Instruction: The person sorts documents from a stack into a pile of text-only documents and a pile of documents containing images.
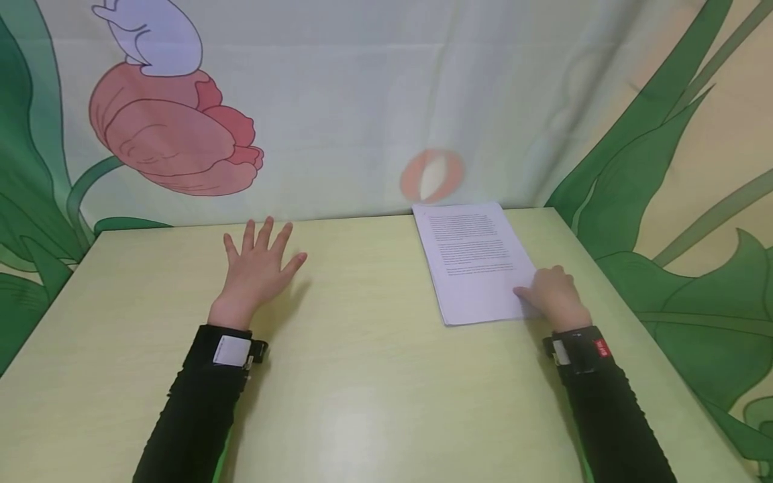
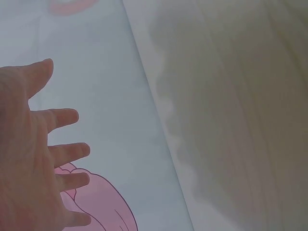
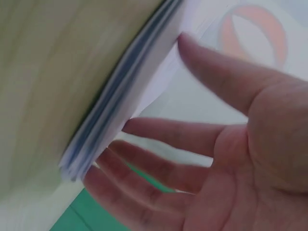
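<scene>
A stack of printed paper sheets [image 1: 474, 268] lies near the table's back edge, right of the middle. At its near right corner is my right hand [image 1: 554, 295], the thumb over the top sheet. In the right wrist view the layered edge of the paper stack [image 3: 120, 91] shows, and the right hand's [image 3: 231, 144] thumb and fingertips touch it with the fingers only slightly bent. My left hand [image 1: 253, 272] is held palm down over the left part of the table, fingers spread, holding nothing. The left wrist view shows that hand [image 2: 29, 154] with all fingers extended.
The pale wooden table [image 1: 362, 376] reaches back to a hanging cloth [image 1: 338, 107] printed with a pink flower [image 1: 169, 134] and green leaves. More leaf-printed cloth [image 1: 706, 322] hangs along the right side. Both wrists wear black bands [image 1: 582, 352].
</scene>
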Demonstrator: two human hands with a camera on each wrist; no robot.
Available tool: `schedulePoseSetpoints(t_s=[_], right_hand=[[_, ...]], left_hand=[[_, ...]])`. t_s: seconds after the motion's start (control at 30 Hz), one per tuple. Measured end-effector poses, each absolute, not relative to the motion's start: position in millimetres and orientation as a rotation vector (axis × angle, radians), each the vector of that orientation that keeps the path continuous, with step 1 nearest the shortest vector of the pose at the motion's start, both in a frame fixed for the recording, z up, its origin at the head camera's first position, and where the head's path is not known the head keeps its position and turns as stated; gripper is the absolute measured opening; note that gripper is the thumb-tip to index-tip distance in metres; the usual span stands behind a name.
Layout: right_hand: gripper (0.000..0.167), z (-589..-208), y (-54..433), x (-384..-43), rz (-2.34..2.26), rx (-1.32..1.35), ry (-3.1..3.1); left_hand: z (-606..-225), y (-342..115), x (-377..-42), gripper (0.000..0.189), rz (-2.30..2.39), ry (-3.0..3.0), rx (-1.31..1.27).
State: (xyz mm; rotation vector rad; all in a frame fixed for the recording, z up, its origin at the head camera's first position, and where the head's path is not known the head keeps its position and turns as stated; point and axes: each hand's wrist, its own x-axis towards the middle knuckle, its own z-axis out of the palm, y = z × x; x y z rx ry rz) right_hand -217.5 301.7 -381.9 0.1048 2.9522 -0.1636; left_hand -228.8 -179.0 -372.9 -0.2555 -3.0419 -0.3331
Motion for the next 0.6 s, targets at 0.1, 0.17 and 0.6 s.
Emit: schedulePoseSetpoints(t_s=[0.1,0.17,0.6], right_hand=[[0.057,-383.0,299.6,-216.9,-0.175,0.131,2.974],[0.061,-383.5,300.7,-218.3,-0.189,0.165,2.968],[0.086,-386.2,315.5,-221.9,-0.386,0.297,2.811]], left_hand=[[-372.0,-178.8,-228.1,0.071,-0.333,-3.046,-0.254],[-372.1,-178.5,-228.3,0.071,-0.330,-3.044,-0.254],[-372.0,-178.0,-227.8,0.071,-0.334,-3.043,-0.251]])
